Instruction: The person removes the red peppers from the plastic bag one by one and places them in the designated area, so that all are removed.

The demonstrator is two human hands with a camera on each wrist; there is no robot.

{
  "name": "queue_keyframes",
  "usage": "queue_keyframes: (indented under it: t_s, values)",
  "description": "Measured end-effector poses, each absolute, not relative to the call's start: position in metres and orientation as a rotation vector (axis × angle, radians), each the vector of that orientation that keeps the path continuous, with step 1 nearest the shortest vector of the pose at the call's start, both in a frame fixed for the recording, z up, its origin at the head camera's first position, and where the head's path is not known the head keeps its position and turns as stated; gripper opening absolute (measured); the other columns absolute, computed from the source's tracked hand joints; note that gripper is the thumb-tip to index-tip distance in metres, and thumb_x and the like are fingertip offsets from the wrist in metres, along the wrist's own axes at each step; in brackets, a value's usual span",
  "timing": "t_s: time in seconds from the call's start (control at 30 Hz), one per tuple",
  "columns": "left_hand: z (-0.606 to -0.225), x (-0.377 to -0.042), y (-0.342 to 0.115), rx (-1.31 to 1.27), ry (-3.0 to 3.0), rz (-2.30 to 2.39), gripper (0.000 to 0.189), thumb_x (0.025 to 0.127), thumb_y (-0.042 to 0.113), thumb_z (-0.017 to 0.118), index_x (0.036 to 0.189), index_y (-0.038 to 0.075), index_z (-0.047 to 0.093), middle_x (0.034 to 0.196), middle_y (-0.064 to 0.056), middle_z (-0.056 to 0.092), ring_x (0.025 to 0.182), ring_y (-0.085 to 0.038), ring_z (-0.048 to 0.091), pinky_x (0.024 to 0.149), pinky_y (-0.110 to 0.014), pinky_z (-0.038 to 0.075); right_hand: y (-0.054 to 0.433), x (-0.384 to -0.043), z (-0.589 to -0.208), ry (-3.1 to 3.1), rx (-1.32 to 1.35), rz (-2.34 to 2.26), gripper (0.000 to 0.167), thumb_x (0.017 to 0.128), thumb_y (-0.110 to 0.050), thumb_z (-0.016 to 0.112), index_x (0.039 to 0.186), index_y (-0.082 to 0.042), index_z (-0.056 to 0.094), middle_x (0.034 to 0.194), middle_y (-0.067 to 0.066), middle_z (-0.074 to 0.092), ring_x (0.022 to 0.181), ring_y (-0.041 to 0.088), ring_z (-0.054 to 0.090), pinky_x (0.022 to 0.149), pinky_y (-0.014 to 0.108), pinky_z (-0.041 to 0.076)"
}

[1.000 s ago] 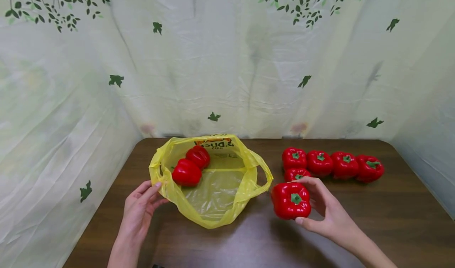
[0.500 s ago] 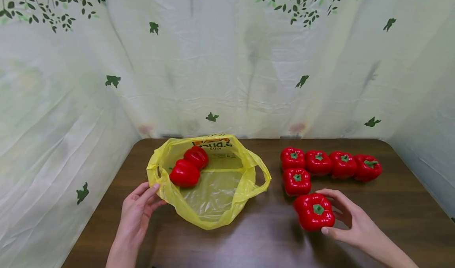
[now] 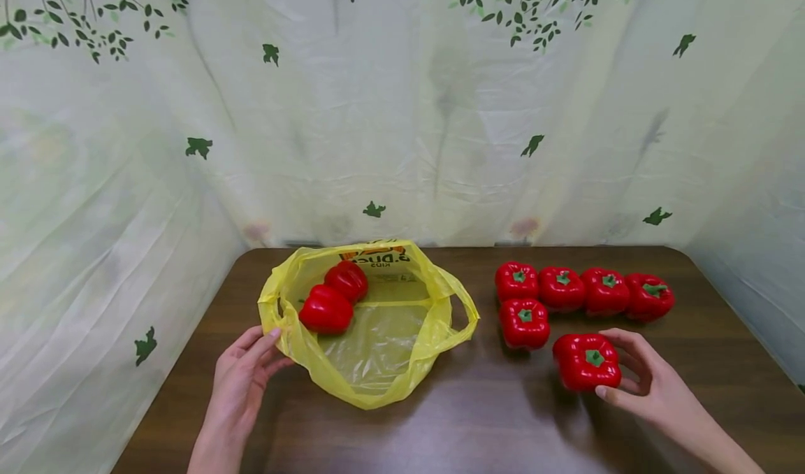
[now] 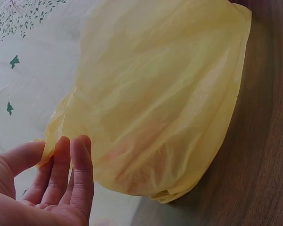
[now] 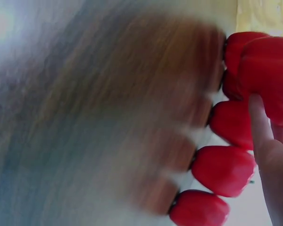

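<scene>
A yellow plastic bag (image 3: pixel 390 390) stands with its mouth spread wide, two red bell peppers (image 3: pixel 325 310) lying inside at its left. My left hand (image 3: pixel 242 376) pinches the bag's left handle between thumb and fingers; the left wrist view shows this pinch at the bag's edge (image 4: pixel 54 134). On the right, my right hand (image 3: pixel 654 383) grips another red bell pepper (image 3: pixel 585 369) from its right side, with its green stem facing the head camera. In the right wrist view this held pepper (image 5: pixel 269 70) appears raised above the table, and a finger lies along it.
Behind the right hand, several red bell peppers (image 3: pixel 605 292) stand in a row on the brown wooden table (image 3: pixel 402 446). One more pepper (image 3: pixel 525 324) sits in front of the row's left end. A pale leaf-patterned curtain (image 3: pixel 402 110) hangs at the back and sides.
My right hand has moved to the right with the bell pepper, away from the bag, and the pepper in front of the row shows fully. The left hand stays on the bag.
</scene>
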State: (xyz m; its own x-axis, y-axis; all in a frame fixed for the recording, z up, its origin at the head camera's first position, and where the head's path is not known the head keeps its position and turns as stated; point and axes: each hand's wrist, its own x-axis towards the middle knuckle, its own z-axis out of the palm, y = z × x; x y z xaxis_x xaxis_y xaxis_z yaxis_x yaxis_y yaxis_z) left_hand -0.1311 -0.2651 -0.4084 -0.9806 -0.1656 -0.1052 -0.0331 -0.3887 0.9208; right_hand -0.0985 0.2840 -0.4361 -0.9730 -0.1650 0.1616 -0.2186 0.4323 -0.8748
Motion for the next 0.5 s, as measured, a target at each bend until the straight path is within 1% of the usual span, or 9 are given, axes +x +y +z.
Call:
queue_keyframes:
  t_s: [0.1,0.23,0.37,0.5]
  values:
    - [-0.408,-0.131,-0.265,0.281,-1.693,-2.536,0.011,0.097,0.007,0.063,0.102,0.010,0.072,0.097,-0.003,0.073,0.083,-0.016,0.070,0.071,-0.032,0.059,0.288,-0.103,-0.441,-2.607,0.308,1.597,0.066,0.085,-0.004,0.075,0.140,-0.006,0.039,0.129,-0.004,0.049,0.111,-0.005,0.052,0.077,0.022,0.056]
    - [-0.408,-0.131,-0.265,0.273,-1.691,-2.534,0.011,0.097,0.007,0.062,0.102,0.010,0.072,0.097,-0.003,0.073,0.083,-0.016,0.070,0.071,-0.032,0.059,0.291,-0.111,-0.447,-2.635,0.231,1.572,0.066,0.087,-0.009,0.075,0.141,-0.007,0.039,0.129,-0.005,0.049,0.109,-0.009,0.051,0.078,0.020,0.055]
    - [-0.408,-0.131,-0.264,0.280,-1.697,-2.526,0.011,0.097,0.007,0.063,0.101,0.010,0.072,0.096,-0.003,0.073,0.083,-0.016,0.070,0.071,-0.032,0.059,0.291,-0.117,-0.452,-2.624,0.222,1.579,0.065,0.087,-0.009,0.076,0.141,-0.007,0.040,0.129,-0.002,0.049,0.107,-0.006,0.054,0.078,0.020,0.055]
    - [-0.408,-0.131,-0.264,0.298,-1.710,-2.518,0.010,0.097,0.009,0.064,0.101,0.011,0.072,0.096,-0.002,0.073,0.082,-0.016,0.070,0.071,-0.032,0.059,0.291,-0.123,-0.454,-2.597,0.239,1.581,0.063,0.087,-0.008,0.075,0.140,-0.007,0.041,0.129,-0.003,0.049,0.106,-0.005,0.055,0.077,0.020,0.055]
